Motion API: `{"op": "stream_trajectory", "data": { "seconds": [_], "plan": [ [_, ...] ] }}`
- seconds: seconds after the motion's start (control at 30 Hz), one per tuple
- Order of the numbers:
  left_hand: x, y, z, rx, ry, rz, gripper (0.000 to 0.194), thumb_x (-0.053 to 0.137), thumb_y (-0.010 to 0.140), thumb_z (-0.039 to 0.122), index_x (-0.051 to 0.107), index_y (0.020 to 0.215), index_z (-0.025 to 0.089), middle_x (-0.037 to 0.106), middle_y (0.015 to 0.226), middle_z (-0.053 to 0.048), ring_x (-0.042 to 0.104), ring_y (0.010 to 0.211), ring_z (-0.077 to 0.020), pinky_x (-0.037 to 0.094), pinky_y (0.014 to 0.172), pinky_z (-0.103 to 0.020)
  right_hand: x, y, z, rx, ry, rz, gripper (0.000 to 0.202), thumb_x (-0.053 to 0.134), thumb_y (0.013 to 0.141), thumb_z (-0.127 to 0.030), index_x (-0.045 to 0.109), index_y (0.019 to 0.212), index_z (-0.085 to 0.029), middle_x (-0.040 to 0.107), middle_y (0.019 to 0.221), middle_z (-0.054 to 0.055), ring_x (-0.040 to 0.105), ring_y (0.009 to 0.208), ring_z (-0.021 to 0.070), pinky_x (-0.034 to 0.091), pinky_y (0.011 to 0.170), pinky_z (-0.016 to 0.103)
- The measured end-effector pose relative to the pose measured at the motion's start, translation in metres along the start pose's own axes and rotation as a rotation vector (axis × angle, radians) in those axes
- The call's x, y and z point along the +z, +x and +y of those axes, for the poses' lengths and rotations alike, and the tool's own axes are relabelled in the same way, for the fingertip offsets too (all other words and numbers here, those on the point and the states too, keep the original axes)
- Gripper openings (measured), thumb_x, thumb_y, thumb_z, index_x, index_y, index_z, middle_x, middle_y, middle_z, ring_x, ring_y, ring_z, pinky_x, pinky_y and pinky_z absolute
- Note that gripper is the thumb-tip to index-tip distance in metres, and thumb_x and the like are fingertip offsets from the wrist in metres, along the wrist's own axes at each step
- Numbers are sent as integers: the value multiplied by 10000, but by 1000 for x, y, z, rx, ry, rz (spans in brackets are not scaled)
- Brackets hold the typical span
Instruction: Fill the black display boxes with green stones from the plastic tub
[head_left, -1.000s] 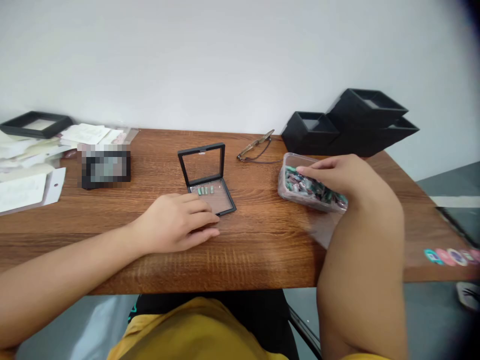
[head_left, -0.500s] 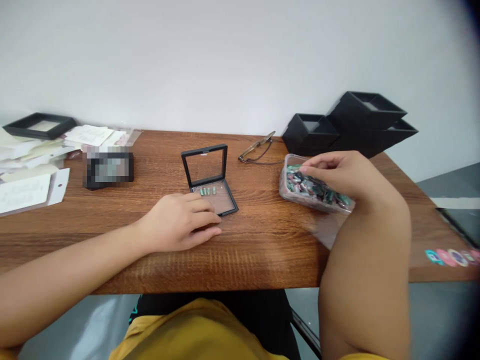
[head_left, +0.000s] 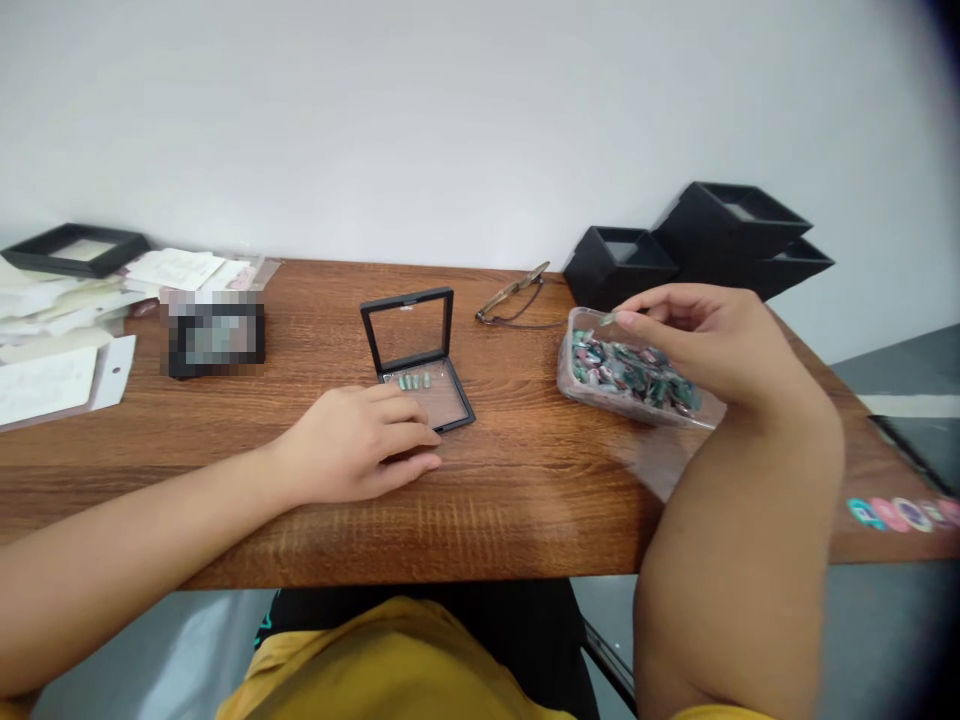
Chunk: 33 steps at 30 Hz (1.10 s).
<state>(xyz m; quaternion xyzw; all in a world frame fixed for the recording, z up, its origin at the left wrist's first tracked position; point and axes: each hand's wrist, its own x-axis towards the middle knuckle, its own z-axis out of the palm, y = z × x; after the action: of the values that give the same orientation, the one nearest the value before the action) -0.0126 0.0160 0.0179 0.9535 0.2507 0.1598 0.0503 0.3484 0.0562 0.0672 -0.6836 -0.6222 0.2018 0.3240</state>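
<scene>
My right hand (head_left: 712, 335) is above a clear plastic tub (head_left: 564, 365), pinching a small pale-green false nail (head_left: 607, 320) between thumb and fingertips. Inside the tub lies a heap of glossy false nails (head_left: 637, 375) in green, pink and dark tones. My left hand (head_left: 356, 445) rests with fingers stretched out over the near left part of an opened black display case (head_left: 463, 398), partly hiding it. The case's windowed lid stands upright at the back. Several green false nails (head_left: 415, 381) lie in a row on its clear film.
Folded eyeglasses (head_left: 514, 293) lie near the wall. Black boxes (head_left: 697, 240) are stacked at the back right. To the left are a dark case (head_left: 217, 340), partly blurred out, paper cards (head_left: 52, 390) and a black frame (head_left: 75, 250). A dark flat device (head_left: 922, 450) sits at far right.
My right hand has lifted slightly out of the heap and moved a little right, with a green false nail now showing at its fingertips. My left hand has stayed on the case.
</scene>
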Motion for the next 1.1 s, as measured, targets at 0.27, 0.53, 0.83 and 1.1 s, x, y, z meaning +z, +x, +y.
{"op": "stream_trajectory", "data": {
  "seconds": [0.27, 0.53, 0.83, 1.1],
  "plan": [
    [1, 2, 1, 9, 12, 7, 253, 540, 996, 403, 720, 1047, 234, 731, 993, -13, 687, 897, -177, 557, 796, -317, 1, 1, -4, -29, 140, -20, 130, 673, 831, -324, 661, 852, -196, 541, 654, -15, 409, 545, 102, 286, 534, 279],
    [1, 1, 1, 22, 44, -7, 275, 526, 999, 415, 721, 1045, 227, 728, 994, -25, 688, 906, -178, 558, 803, -316, 1, 2, -7, -148, 278, 80, 130, 668, 767, -247, 621, 659, -191, 453, 558, -37, 380, 545, 99, 281, 563, 305],
    [1, 2, 0, 16, 37, -4, 268, 531, 998, 412, 722, 1056, 233, 729, 1007, -22, 683, 911, -180, 557, 791, -312, 4, 3, -6, -48, 182, 118, 121, 645, 837, -295, 646, 778, -190, 476, 597, -34, 397, 532, 98, 295, 534, 289],
    [1, 1, 0, 17, 31, 2, 270, 538, 994, 402, 733, 1056, 225, 729, 1000, -34, 687, 919, -175, 563, 819, -311, 6, 6, -11, 55, 173, 11, 237, 478, 961, -203, 482, 727, -235, 467, 569, -34, 402, 464, 110, 320, 477, 280]
  ]
}}
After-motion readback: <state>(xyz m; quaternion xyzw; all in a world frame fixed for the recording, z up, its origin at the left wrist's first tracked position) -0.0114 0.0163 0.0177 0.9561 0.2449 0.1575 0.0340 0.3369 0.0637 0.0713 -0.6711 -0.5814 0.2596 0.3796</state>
